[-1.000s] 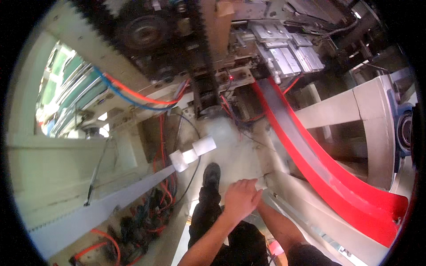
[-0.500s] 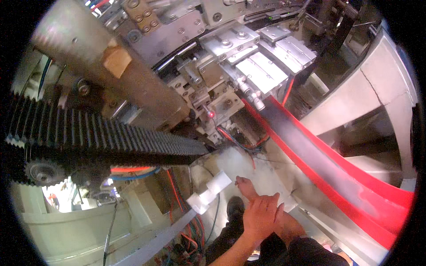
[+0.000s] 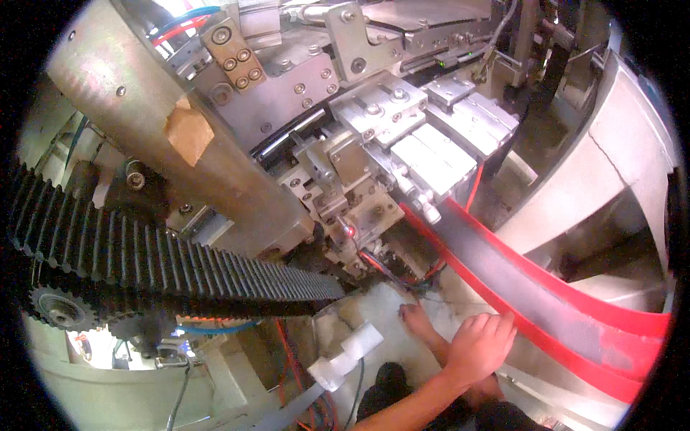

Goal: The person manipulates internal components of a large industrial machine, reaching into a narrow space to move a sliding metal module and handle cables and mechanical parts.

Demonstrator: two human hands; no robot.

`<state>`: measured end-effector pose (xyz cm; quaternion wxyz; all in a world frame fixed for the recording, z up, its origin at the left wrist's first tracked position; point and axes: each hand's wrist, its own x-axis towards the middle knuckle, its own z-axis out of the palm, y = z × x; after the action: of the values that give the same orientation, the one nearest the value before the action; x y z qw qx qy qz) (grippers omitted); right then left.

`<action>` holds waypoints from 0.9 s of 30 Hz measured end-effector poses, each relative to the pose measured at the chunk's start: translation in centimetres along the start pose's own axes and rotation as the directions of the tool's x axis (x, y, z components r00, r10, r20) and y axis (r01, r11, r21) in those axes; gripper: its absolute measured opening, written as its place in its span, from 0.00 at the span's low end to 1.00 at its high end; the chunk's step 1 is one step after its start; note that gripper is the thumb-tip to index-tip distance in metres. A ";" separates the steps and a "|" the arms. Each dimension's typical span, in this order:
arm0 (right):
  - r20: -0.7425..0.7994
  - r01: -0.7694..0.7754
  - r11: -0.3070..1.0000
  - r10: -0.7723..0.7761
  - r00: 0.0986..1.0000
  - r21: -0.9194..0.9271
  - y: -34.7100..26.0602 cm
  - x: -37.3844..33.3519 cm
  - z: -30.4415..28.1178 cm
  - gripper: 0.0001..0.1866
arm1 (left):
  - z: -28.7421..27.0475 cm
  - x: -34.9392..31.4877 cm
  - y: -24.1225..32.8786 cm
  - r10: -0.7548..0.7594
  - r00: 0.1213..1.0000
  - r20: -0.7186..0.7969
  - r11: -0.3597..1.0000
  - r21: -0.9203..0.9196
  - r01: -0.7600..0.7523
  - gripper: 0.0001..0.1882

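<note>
My left hand reaches across from the lower left, above my right forearm and close to the near edge of the red-edged chute. Its back faces up and its fingers are bent close together; whatever lies under them is hidden. Farther in and lower, my right hand is held over the pale machine base, its fingers curled. No object shows in it, though its palm is hidden. A white block-like piece on a grey bar is to the left of both hands.
A black toothed belt runs across the left above a gear. Beyond my hands sits a metal slide assembly with a small red-lit sensor. A thick metal beam slants in from upper left. Red and blue cables hang below.
My left hand has moved right, off the place where it overlapped my right wrist, toward the chute. My right hand sits slightly lower and farther right in view. The whole view has shifted.
</note>
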<state>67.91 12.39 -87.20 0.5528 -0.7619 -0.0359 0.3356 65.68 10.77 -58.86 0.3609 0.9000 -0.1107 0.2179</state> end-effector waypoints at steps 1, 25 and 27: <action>-0.003 0.074 0.996 -0.074 0.997 -0.053 0.5 0.0 -0.2 0.16 | 0.6 0.3 -0.2 0.016 1.000 0.020 1.000 -0.007 -0.016 0.13; -0.467 0.446 0.847 -0.283 0.838 0.288 -20.2 -7.9 -7.5 0.17 | -3.7 -0.6 -4.0 0.217 0.876 -0.431 0.862 -0.337 -0.379 0.10; -0.545 0.537 0.815 -0.354 0.760 0.220 -24.3 -10.5 -7.6 0.17 | -4.5 -1.0 -5.3 0.237 0.865 -0.443 0.863 -0.312 -0.396 0.11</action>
<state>71.65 11.08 -59.98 0.7394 -0.6730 -0.0184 -0.0073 65.26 17.73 -59.56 0.5069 0.7159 -0.2275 0.4230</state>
